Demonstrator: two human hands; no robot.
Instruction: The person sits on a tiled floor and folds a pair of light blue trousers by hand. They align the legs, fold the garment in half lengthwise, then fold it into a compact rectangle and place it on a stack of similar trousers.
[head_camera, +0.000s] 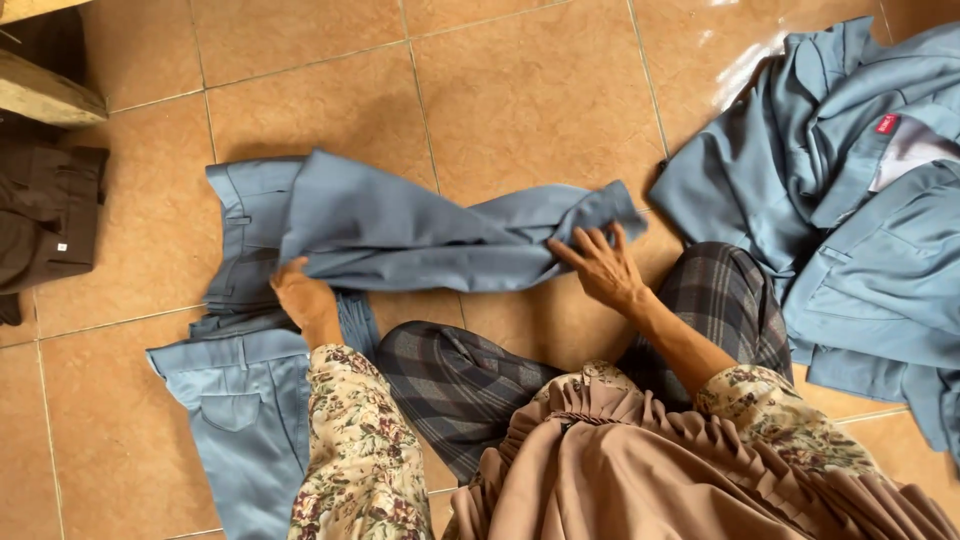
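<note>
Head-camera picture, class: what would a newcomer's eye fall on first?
Blue-grey trousers stretch across the tiled floor at centre, the left hand on the waistband end, the right hand on the leg end. A heap of blue-grey garments fills the right side.

A single head-worn camera looks steeply down from above a person seated on the glossy orange-tan tiled floor, close enough that the floral-sleeved forearms, the pleated tan cloth at the chest and the plaid-covered knees fill the lower half of the picture. It faces forward over the lap, taking in the left hand and right hand on the grey-blue folded trousers near the centre. A heap of grey-blue jackets runs off the right edge, dark brown garments off the left.
</note>
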